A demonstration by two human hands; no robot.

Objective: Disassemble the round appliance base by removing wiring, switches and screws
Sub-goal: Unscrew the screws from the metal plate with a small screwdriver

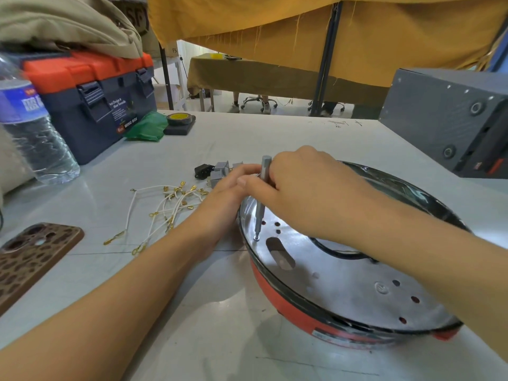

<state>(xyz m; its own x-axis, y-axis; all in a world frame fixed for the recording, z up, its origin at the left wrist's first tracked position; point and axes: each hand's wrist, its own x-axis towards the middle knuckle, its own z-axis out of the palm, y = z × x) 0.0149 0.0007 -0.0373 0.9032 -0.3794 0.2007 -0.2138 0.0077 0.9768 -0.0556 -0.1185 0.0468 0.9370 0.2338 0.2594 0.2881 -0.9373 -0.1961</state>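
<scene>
- The round base [343, 292] sits on the surface [192, 325] at near right, red shell down and shiny metal plate up, so the screws are easy to get at from above.
- Right hand [308, 188] is curled around the upper part of a slim grey screwdriver [261, 199]. It stands nearly upright with its tip on a small screw [256, 238] near the plate's left edge.
- Left hand [228, 193] rests against the base's left rim with its fingers up by the driver shaft. I honestly can't tell if it's pinching the shaft or just touching it.
- Wiring looks done already: white leads with brass terminals [165, 207] lie loose on the surface to the left, and the grey switches [221, 169] plus a small black part [203, 171] sit just beyond them.
- So I'd say we're on the screw stage.
- Tips for this bit: keep the driver dead vertical, push down firmly before twisting so the bit doesn't cam out, and let the left hand hold the base so it doesn't spin.
- Once the screw is loose, lift it out by hand and park it with the switches. Tiny screws love to roll off and vanish.
</scene>
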